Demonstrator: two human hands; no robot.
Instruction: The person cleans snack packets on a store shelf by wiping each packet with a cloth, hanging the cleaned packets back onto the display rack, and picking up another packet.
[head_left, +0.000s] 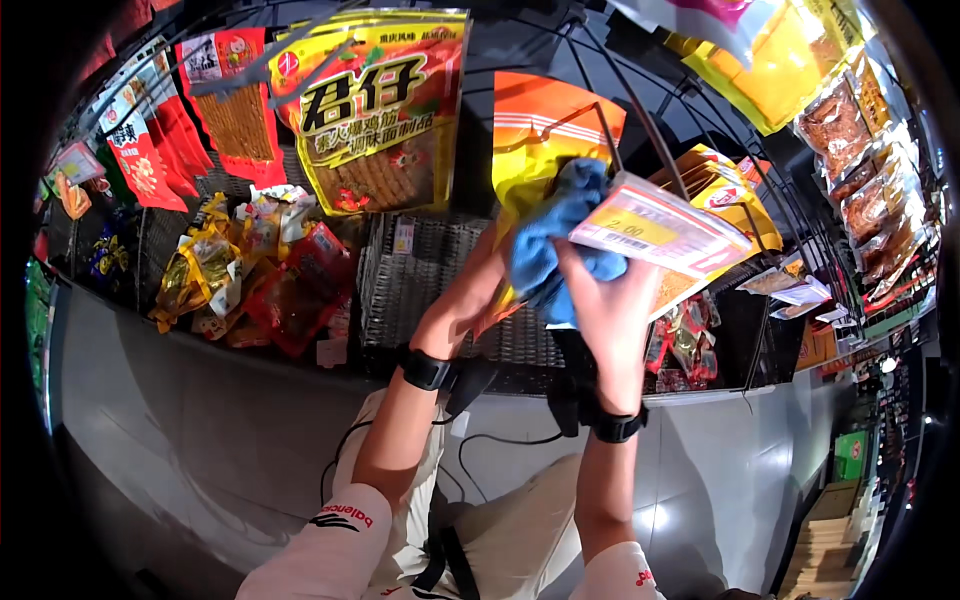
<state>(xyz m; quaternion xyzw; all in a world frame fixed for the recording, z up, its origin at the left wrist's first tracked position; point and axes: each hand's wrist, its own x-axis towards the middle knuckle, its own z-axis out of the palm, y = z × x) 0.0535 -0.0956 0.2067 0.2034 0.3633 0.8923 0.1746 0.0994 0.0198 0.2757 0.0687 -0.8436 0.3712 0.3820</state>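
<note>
My right hand (611, 307) grips a blue cloth (559, 232), which lies against a yellow and orange snack packet (525, 169) hanging from the rack. My left hand (480, 281) is at the lower left side of that packet; its fingers are hidden behind the packet and cloth, so its hold cannot be told. Just above my right hand is a price tag in a clear holder (660, 229) on the end of a wire hook. To the left hangs a large yellow and red packet of snack strips (382, 120).
A black woven basket shelf (405, 300) lies below the hooks. Loose snack packets (262, 277) are heaped at its left. Metal hooks (637, 97) stick out above my hands. More packets (877, 187) hang at the right. A thin cable (510, 439) runs between my forearms.
</note>
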